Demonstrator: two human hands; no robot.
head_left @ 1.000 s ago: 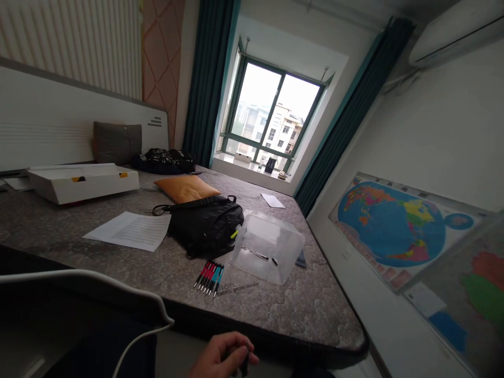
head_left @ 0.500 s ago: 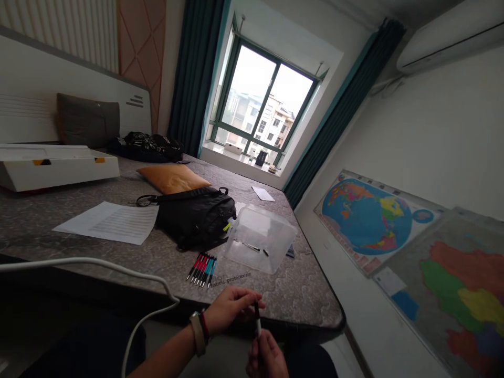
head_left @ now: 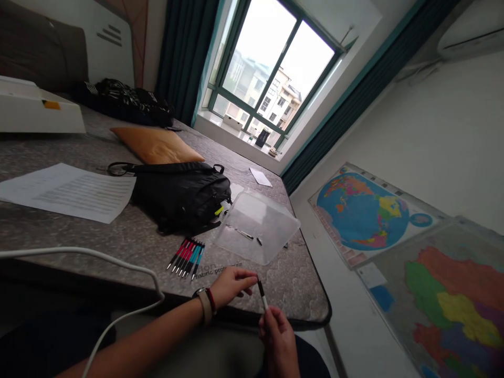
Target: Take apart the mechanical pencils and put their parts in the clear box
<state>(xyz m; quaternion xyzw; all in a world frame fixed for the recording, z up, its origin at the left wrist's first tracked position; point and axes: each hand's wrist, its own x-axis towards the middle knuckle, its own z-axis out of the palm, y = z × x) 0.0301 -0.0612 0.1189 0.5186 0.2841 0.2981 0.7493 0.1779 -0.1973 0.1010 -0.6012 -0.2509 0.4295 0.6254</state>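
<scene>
My right hand [head_left: 277, 336] pinches a slim black-and-white pen [head_left: 262, 294] upright, just off the mattress's front edge. My left hand [head_left: 232, 286], with a wristwatch and a red bracelet on its wrist, has its fingertips at or just beside the pen's upper end. Any contact there is hard to make out. Beyond the hands, a row of several red and blue pens [head_left: 185, 257] lies on the mattress [head_left: 283, 283]. A clear plastic box [head_left: 255, 228] stands there too, with a thin pen part [head_left: 240, 232] and a small black piece [head_left: 259, 241] showing through it.
A black bag [head_left: 181, 197] lies beside the box, with a printed sheet [head_left: 66, 191] to its left. A white cable [head_left: 118, 254] runs across the foreground. Also on the mattress are an orange cushion [head_left: 155, 144] and a white box [head_left: 35, 113]. Wall maps [head_left: 362, 212] are on the right.
The view has tilted and shifted, and both hands sit higher in it. My left hand has moved slightly away from the pen's middle to its upper end, and the pen stays in my right hand.
</scene>
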